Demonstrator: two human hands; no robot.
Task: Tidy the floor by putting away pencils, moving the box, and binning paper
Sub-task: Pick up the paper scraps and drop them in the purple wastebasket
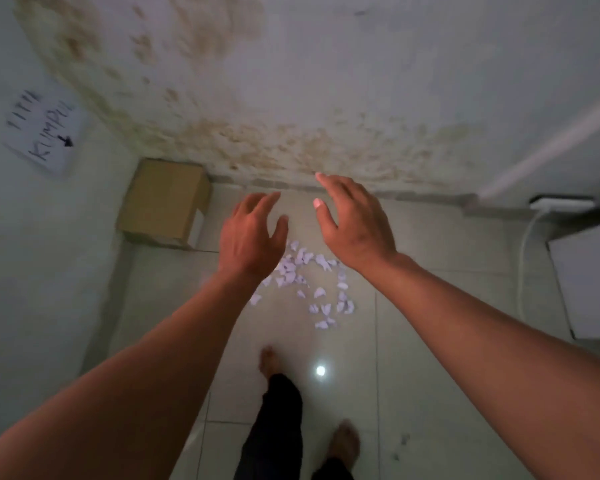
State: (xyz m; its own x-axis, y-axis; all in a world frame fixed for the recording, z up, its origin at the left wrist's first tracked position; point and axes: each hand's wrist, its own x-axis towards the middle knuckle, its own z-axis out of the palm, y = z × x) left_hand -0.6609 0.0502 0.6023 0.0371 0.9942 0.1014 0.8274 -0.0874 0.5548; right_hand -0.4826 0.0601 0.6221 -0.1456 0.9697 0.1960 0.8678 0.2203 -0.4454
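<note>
Several small scraps of pale paper (312,289) lie scattered on the tiled floor, in the middle of the view. A brown cardboard box (165,202) stands in the corner where the left wall meets the far wall. My left hand (250,237) and my right hand (352,220) are stretched out in front of me above the scraps, both with fingers spread and nothing in them. My left hand hides part of the scraps. No pencils are in view.
A handwritten paper sign (44,131) hangs on the left wall. The stained far wall (291,98) runs across the top. A white cable (525,258) and a white panel (589,289) are at the right. My bare feet (343,445) stand on the tiles below.
</note>
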